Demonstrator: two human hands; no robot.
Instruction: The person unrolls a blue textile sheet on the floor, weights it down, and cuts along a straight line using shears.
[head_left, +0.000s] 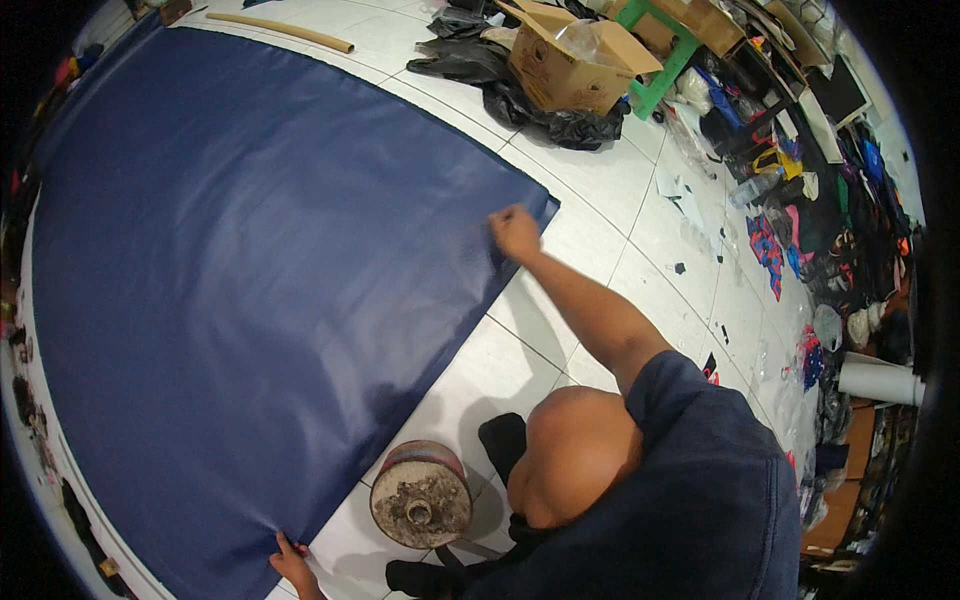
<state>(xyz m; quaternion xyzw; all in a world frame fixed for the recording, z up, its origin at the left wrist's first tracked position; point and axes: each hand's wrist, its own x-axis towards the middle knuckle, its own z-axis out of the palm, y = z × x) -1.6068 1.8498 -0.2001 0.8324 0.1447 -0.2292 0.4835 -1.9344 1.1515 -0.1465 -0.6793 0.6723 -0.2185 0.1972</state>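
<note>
A large dark blue, leather-like sheet [260, 230] lies spread over the floor, smooth and slightly shiny with soft ripples. My right hand [515, 232] is closed at its right edge, close to the far right corner, and the sheet creases beside it. At the near end, my left hand [293, 565] pinches the same edge between thumb and fingers, with small wrinkles running out from the grip. Between my hands, just off the sheet, stands a round, worn, stained object [420, 497] with a raised knob on top. My bent knee [575, 455] is right of it.
White tiles [590, 215] cover the floor. A tan tube [285, 32] lies past the sheet's far edge. Black plastic bags, an open cardboard box [570, 65] and a green stool [665, 60] stand at the far right. Scraps, a bottle [755, 188] and a white roll [880, 380] clutter the right.
</note>
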